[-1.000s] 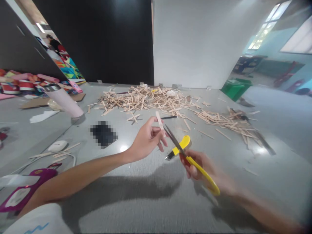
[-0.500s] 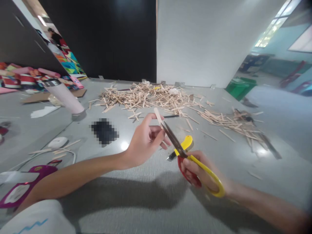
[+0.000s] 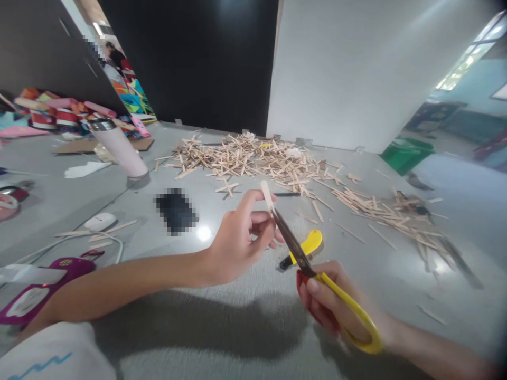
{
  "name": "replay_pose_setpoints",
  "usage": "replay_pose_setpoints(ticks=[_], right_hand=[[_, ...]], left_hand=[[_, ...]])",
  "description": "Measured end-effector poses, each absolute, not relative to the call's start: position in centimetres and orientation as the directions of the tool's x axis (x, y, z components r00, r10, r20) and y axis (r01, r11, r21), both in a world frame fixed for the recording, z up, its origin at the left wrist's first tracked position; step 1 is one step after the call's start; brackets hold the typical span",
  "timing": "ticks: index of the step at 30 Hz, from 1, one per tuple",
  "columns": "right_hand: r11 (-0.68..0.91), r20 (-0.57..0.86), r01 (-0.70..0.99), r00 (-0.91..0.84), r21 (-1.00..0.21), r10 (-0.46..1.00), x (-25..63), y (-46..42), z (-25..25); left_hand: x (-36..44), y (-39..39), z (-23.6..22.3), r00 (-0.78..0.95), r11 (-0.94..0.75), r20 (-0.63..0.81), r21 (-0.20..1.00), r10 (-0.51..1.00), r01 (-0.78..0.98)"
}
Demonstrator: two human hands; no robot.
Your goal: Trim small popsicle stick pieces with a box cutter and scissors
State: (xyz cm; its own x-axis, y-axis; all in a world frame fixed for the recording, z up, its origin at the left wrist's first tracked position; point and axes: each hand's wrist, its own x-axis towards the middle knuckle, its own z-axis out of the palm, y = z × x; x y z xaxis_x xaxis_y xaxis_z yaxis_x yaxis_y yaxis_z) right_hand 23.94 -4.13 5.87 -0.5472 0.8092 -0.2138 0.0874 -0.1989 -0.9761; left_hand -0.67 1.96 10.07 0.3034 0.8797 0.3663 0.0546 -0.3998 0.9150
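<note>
Between the thumb and fingers of my left hand [image 3: 241,237] is a pale wooden craft stick [image 3: 266,193], its rounded end pointing up and away. My right hand [image 3: 332,295] grips a pair of scissors [image 3: 291,243] with one yellow and one red handle. The dark blades look nearly closed, and their tips meet the lower part of the stick by my left fingertips. Just beyond the scissors, a yellow utility knife [image 3: 311,244] with a black end lies on the grey table [image 3: 190,327]. My left fingertips partly hide the lower end of the stick.
A heap of craft sticks [image 3: 245,158] spreads along the back, with more sticks [image 3: 376,211] to the right. Leftward are a pink bottle [image 3: 121,150], a white mouse [image 3: 100,221], a purple case [image 3: 75,272] and a blurred-out dark object [image 3: 176,210]. A green bin [image 3: 407,154] stands beyond.
The scissor blades have come closer together on the stick. My right hand sits slightly lower and further right. The whole view has shifted, moving the scene rightward.
</note>
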Motion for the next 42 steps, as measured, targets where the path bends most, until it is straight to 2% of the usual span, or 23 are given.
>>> replay_pose_setpoints(ticks=[16, 26, 37, 42], right_hand=[[-0.258, -0.258, 0.08, -0.55, -0.963, 0.794, 24.1, -4.3, 6.4], [-0.24, -0.259, 0.107, -0.553, -0.965, 0.792, 24.1, -3.8, 6.2], [-0.29, -0.313, 0.125, -0.493, -0.949, 0.812, 23.5, -3.4, 5.9], [-0.263, -0.298, 0.14, -0.47, -0.955, 0.831, 23.3, -3.2, 5.9]], left_hand=[[-0.3, 1.4, 9.8, 0.281, -0.37, 0.334, 0.925, 0.9, 0.086], [-0.3, 1.8, 9.0, 0.254, -0.508, 0.46, 0.844, 0.851, 0.173], [-0.2, 2.3, 8.4, 0.295, -0.515, 0.459, 0.845, 0.838, 0.146], [-0.2, 2.7, 8.3, 0.328, -0.491, 0.433, 0.863, 0.84, 0.118]])
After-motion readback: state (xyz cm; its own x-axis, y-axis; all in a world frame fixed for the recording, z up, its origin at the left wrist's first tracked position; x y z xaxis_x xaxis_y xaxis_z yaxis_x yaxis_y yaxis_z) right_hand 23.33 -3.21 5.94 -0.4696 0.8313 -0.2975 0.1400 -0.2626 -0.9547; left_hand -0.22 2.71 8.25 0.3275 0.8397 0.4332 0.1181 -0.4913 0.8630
